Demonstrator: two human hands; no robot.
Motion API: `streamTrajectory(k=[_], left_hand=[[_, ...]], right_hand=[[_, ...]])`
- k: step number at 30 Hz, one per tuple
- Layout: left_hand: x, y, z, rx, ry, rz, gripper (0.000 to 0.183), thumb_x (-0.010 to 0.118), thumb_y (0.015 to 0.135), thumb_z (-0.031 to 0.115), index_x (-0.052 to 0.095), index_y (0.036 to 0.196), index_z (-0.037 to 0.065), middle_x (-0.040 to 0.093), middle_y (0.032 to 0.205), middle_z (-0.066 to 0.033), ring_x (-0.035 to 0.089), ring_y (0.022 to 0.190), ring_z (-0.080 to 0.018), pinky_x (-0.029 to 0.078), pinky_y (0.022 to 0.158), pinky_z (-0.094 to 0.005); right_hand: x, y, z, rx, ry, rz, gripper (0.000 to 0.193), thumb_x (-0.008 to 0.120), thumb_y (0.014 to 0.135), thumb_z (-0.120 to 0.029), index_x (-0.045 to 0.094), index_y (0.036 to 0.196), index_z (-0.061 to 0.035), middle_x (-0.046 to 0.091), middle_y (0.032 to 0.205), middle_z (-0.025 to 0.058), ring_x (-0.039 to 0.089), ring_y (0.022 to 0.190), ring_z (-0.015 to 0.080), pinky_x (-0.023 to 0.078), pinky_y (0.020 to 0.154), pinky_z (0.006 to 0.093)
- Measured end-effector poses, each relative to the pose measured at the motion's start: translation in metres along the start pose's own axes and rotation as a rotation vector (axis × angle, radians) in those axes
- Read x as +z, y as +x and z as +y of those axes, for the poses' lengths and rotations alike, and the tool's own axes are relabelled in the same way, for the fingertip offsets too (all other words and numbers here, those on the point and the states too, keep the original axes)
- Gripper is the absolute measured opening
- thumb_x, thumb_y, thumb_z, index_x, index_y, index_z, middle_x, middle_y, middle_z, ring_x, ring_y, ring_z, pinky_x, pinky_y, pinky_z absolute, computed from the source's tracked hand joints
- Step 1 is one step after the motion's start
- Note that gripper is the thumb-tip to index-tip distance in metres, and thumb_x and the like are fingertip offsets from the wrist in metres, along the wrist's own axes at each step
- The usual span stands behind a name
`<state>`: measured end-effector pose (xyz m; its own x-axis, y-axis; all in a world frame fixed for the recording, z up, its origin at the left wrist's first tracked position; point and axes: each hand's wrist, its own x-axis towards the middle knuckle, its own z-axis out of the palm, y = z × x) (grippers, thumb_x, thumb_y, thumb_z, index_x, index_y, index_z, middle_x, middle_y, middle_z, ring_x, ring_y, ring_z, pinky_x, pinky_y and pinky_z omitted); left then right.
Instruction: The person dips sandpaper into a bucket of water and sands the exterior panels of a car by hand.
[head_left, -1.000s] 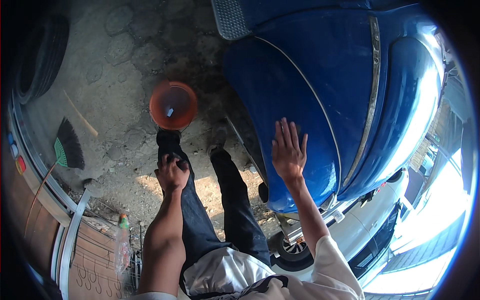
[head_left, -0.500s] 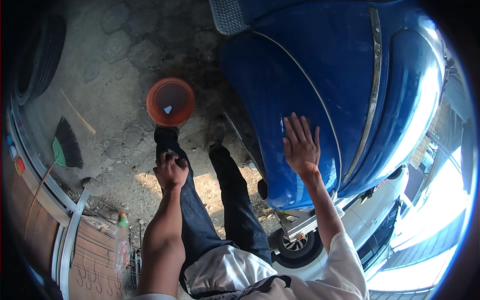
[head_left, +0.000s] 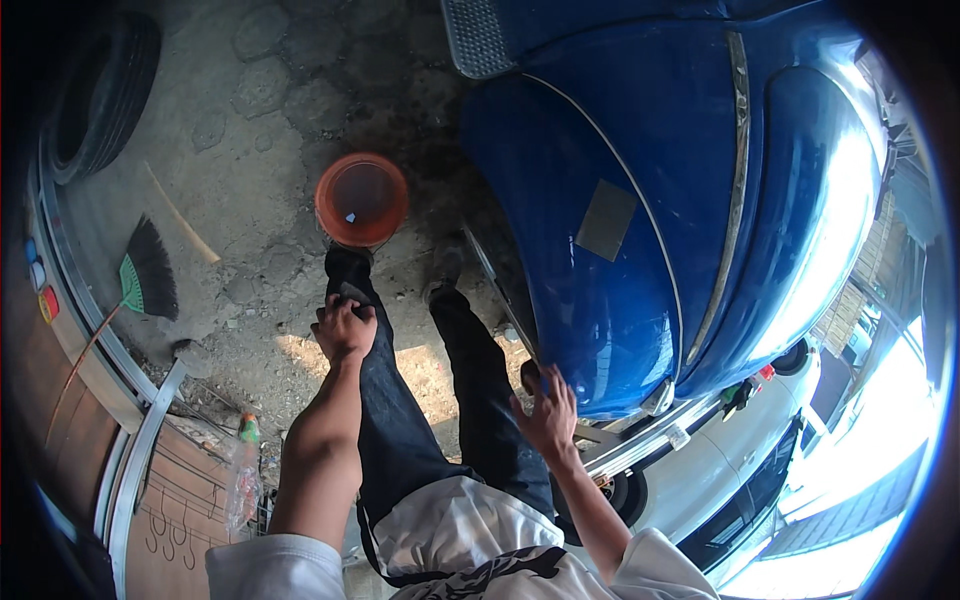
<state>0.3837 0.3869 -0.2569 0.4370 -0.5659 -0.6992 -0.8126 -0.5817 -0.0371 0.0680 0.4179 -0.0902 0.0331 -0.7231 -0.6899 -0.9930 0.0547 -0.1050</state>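
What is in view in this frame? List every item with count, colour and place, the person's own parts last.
car body: one, glossy blue, upper right, with chrome trim strips
grey patch: one, on the blue panel
bucket: one, orange, on the ground ahead of the feet
broom: one, green head with dark bristles, left on the ground
tyre: one, black, upper left
plastic bottle: one, clear with green top, lower left
white car: one, lower right, below the blue body
legs: two, dark trousers, centre
left hand: one, resting on the left thigh, fingers curled
right hand: one, fingers spread at the blue panel's lower edge
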Motion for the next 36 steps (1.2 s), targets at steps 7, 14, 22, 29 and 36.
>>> streamTrajectory(k=[7,14,22,29,36], left_hand=[[-0.01,0.006,0.007,-0.051,-0.003,-0.093,0.034,0.059,0.083,0.043,0.072,0.106,0.021,0.054,0.134,-0.0005,0.053,0.119,-0.0257,0.044,0.097,-0.0454],[-0.009,0.008,0.014,-0.052,0.006,-0.053,0.033,0.06,0.084,0.045,0.072,0.105,0.021,0.053,0.134,-0.0016,0.053,0.119,-0.0254,0.044,0.096,-0.0447],[-0.004,0.005,0.009,-0.064,-0.029,-0.044,0.032,0.06,0.084,0.043,0.073,0.103,0.022,0.053,0.135,-0.0015,0.052,0.121,-0.026,0.044,0.098,-0.045],[0.015,-0.004,-0.049,0.077,-0.069,0.213,0.027,0.057,0.086,0.033,0.068,0.103,0.016,0.057,0.122,-0.0066,0.055,0.113,-0.0298,0.047,0.091,-0.0465],[-0.041,-0.047,-0.111,-0.075,-0.047,0.142,0.031,0.05,0.093,0.036,0.059,0.111,0.013,0.05,0.126,-0.0116,0.053,0.115,-0.0333,0.049,0.092,-0.0486]], right_hand=[[0.03,-0.082,0.002,0.468,0.01,-0.394,0.068,0.072,0.08,-0.049,0.049,0.136,-0.0195,0.051,0.133,0.0244,0.05,0.125,0.0411,0.045,0.099,0.0516],[0.016,-0.067,0.048,0.396,0.343,-0.512,0.077,0.078,0.074,-0.046,0.047,0.137,-0.0151,0.064,0.119,0.0229,0.061,0.112,0.0396,0.049,0.095,0.0441],[0.009,-0.064,0.042,0.335,0.323,-0.449,0.066,0.08,0.07,-0.038,0.06,0.126,-0.0082,0.067,0.115,0.022,0.064,0.108,0.0365,0.05,0.094,0.044],[0.014,-0.06,0.035,0.165,0.377,-0.316,0.072,0.079,0.072,-0.046,0.059,0.128,-0.0059,0.064,0.118,0.0236,0.062,0.11,0.0368,0.05,0.092,0.0428],[0.032,-0.008,0.018,0.177,0.192,-0.491,0.069,0.068,0.075,-0.063,0.07,0.11,-0.003,0.072,0.092,0.0212,0.07,0.092,0.0311,0.054,0.08,0.0425]])
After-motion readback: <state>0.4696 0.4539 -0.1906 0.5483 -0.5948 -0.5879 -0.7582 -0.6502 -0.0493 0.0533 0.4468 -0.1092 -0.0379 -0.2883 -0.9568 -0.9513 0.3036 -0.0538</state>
